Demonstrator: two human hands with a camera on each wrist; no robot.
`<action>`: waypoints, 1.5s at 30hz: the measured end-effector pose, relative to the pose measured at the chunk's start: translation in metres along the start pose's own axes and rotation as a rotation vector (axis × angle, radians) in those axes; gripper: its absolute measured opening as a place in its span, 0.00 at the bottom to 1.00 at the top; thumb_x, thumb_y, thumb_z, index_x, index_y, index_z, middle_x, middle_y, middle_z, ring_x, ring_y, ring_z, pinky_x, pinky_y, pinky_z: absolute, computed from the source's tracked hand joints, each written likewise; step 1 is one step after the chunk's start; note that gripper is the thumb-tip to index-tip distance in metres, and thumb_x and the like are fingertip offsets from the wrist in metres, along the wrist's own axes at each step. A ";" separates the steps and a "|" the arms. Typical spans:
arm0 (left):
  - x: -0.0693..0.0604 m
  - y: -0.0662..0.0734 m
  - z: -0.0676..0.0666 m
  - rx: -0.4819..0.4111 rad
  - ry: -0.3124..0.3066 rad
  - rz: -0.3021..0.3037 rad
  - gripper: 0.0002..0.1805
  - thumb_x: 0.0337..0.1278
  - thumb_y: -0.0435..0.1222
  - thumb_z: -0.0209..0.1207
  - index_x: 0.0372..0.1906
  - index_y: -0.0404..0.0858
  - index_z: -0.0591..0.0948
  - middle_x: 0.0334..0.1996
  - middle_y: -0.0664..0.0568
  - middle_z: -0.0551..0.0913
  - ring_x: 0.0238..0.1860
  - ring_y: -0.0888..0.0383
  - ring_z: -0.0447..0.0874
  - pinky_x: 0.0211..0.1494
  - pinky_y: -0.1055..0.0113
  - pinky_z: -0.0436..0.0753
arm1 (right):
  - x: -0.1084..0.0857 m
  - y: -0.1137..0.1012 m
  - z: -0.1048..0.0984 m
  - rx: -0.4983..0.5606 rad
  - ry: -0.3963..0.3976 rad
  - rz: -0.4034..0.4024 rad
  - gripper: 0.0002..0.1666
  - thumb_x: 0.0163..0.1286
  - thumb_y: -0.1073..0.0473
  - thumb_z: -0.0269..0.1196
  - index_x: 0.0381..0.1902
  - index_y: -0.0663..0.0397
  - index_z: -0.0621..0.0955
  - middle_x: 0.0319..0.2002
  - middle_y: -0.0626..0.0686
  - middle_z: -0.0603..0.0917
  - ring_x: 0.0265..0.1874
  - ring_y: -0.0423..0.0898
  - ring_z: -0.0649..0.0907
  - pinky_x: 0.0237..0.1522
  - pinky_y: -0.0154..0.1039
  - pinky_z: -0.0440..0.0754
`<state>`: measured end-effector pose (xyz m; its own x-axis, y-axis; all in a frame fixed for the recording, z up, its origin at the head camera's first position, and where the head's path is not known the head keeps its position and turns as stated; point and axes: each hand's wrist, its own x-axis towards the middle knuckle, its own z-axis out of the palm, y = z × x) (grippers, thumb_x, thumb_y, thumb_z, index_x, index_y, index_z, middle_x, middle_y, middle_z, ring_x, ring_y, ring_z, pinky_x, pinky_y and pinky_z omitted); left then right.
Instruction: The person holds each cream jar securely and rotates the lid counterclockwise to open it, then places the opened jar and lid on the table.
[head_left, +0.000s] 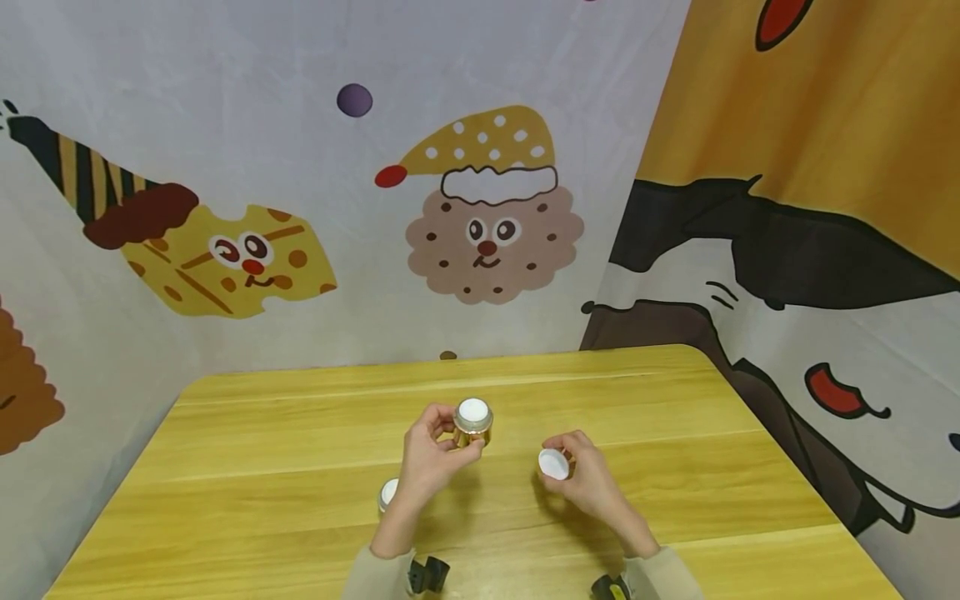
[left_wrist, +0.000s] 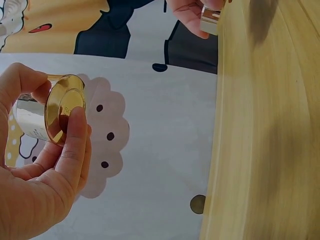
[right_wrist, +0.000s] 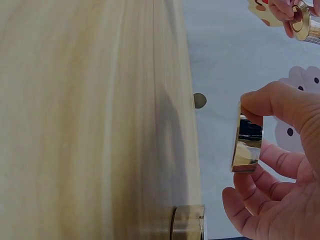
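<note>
My left hand (head_left: 429, 460) grips a small gold cosmetic jar (head_left: 473, 423) above the table, its white top facing up in the head view. From the left wrist view, the jar's shiny gold base (left_wrist: 56, 111) shows, with fingers curled round it. To the right, my right hand (head_left: 595, 483) pinches a round lid (head_left: 553, 464) by its rim, the white inside facing the head camera. Its gold mirror-like side (right_wrist: 247, 146) appears in the right wrist view. A second jar with a white top (head_left: 387, 493) stands on the table, partly hidden by my left forearm.
A yellow wood-grain table (head_left: 300, 450) lies beneath both hands. Behind it hangs a cloth (head_left: 360, 275) printed with cartoon figures. A clear and gold container (right_wrist: 188, 224) stands at the bottom of the right wrist view.
</note>
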<state>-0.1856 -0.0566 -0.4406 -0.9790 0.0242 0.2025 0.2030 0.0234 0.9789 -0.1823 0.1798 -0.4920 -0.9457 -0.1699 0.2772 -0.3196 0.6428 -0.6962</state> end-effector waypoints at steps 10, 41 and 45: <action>0.000 0.000 0.000 -0.005 -0.003 0.003 0.22 0.34 0.23 0.68 0.41 0.28 0.74 0.34 0.45 0.77 0.36 0.56 0.73 0.33 0.73 0.78 | -0.004 0.004 -0.001 -0.056 -0.072 0.017 0.24 0.41 0.68 0.76 0.38 0.60 0.80 0.37 0.52 0.77 0.33 0.45 0.75 0.35 0.35 0.76; 0.001 0.000 0.000 -0.010 0.004 0.035 0.25 0.34 0.21 0.67 0.47 0.26 0.77 0.38 0.42 0.79 0.36 0.57 0.74 0.36 0.73 0.80 | 0.002 0.005 0.005 -0.197 -0.192 -0.048 0.25 0.39 0.65 0.77 0.37 0.60 0.80 0.36 0.52 0.77 0.37 0.48 0.77 0.39 0.46 0.78; 0.001 0.000 0.000 -0.011 0.004 0.032 0.25 0.34 0.21 0.67 0.47 0.26 0.77 0.39 0.42 0.79 0.36 0.57 0.74 0.35 0.73 0.80 | 0.002 0.006 0.005 -0.196 -0.202 -0.050 0.25 0.39 0.65 0.77 0.37 0.60 0.80 0.36 0.52 0.77 0.37 0.48 0.77 0.39 0.47 0.79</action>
<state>-0.1866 -0.0567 -0.4406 -0.9721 0.0211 0.2335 0.2338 0.0121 0.9722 -0.1864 0.1795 -0.4995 -0.9280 -0.3379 0.1568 -0.3672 0.7584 -0.5385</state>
